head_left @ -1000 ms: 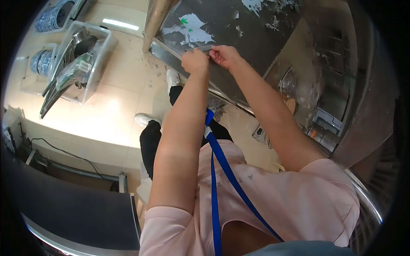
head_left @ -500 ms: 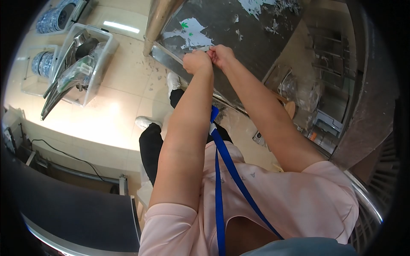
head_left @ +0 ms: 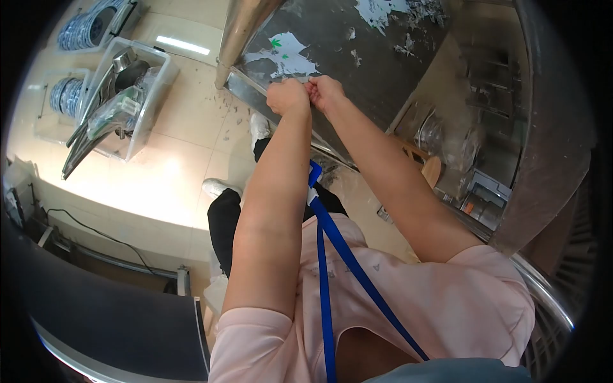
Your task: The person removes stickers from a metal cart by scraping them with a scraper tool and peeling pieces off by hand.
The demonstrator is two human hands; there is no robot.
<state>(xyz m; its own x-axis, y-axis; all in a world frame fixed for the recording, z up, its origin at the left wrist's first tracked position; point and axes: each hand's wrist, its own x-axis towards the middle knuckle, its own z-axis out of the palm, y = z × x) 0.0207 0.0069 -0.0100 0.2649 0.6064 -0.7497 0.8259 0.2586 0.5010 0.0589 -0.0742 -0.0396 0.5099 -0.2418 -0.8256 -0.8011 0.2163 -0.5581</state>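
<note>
My left hand point(head_left: 287, 96) is closed, back of the hand up, at the near edge of a dark, worn panel point(head_left: 370, 86). Close beside it, my right hand point(head_left: 325, 93) is also closed, its fingers curled and pinched. The fingertips of the two hands nearly meet, and what they grip is mostly hidden. Just beyond them, a torn white sheet point(head_left: 295, 56) with green leaf prints clings to the panel. Another ragged white patch point(head_left: 383, 11) and small scraps lie farther back on it.
At left on the tiled floor stands a clear plastic bin point(head_left: 151, 110) holding metal pieces and a bagged item. Blue-and-white coils point(head_left: 66, 96) sit in other bins. A metal post point(head_left: 239, 35) rises at the panel's left corner. Plastic-wrapped items point(head_left: 450, 137) lie on the right.
Both hands have drawn slightly back toward me and left, still close together and closed. A whitish bit between the fingers showed more before. The torn sheet looks much the same.
</note>
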